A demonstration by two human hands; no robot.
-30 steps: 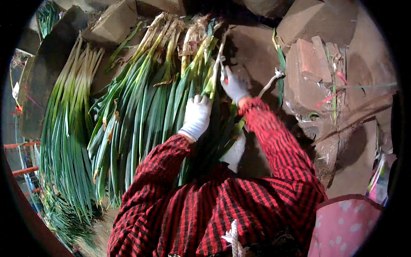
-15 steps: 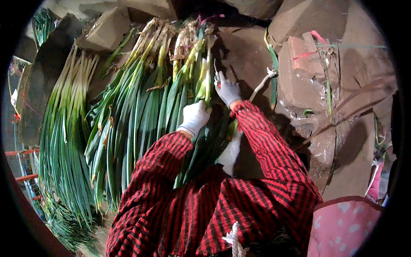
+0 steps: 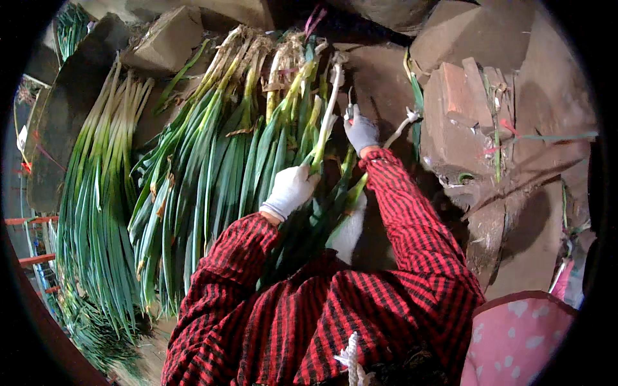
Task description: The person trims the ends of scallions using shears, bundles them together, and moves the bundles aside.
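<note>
My left hand [image 3: 291,190], in a white knitted glove, is closed around the lower stalk of a green onion [image 3: 326,125]. The onion's pale root end points away from me, tilted slightly right. To its right, my right hand [image 3: 362,132], in a greyish glove, is closed on a small knife [image 3: 349,98] whose thin blade sticks up past the fingers. The blade stands apart from the stalk. Left of my hands lies a broad pile of untrimmed green onions [image 3: 212,154], with dry roots and some yellowed leaves. The held onion's leaves run down under my left arm, partly hidden.
A neater bunch of green onions [image 3: 96,180] lies at far left. Stone blocks [image 3: 168,40] edge the back, and a brick [image 3: 461,96] sits on blocks at right. A stripped stalk [image 3: 400,127] lies right of my right hand. Pink spotted fabric [image 3: 518,338] is at lower right.
My left hand has drawn the onion away from the pile, so its white stalk and roots now show. My right hand has moved right with the knife, away from the stalk.
</note>
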